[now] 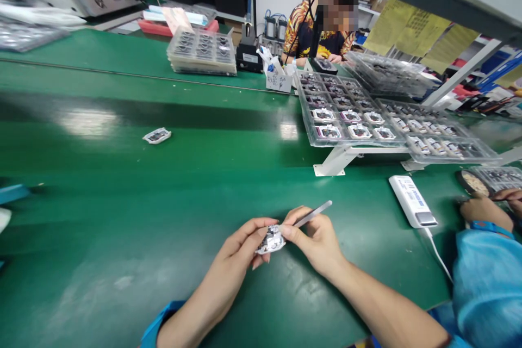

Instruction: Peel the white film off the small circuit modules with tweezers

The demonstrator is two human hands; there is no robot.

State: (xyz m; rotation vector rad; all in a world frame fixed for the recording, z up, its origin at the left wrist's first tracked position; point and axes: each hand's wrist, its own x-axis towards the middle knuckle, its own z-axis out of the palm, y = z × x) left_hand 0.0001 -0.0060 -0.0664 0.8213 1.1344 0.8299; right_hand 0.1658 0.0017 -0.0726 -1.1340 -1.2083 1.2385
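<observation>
Low in the middle of the head view, my left hand is closed round a small white-framed electronic module, thumb on its face and fingers beneath. My right hand pinches a thin, flat, light-grey stick, its rounded end sticking out up and to the right. The right thumb and the stick's near end are at the module's upper right edge; the exact contact is hidden by the fingers. Another similar module lies alone on the green table, farther off to the left.
Clear compartment trays of modules rest on a white stand at right. A white corded device lies nearer. A co-worker's blue sleeve borders the right side. Stacked trays and a small white box stand behind; another person sits opposite.
</observation>
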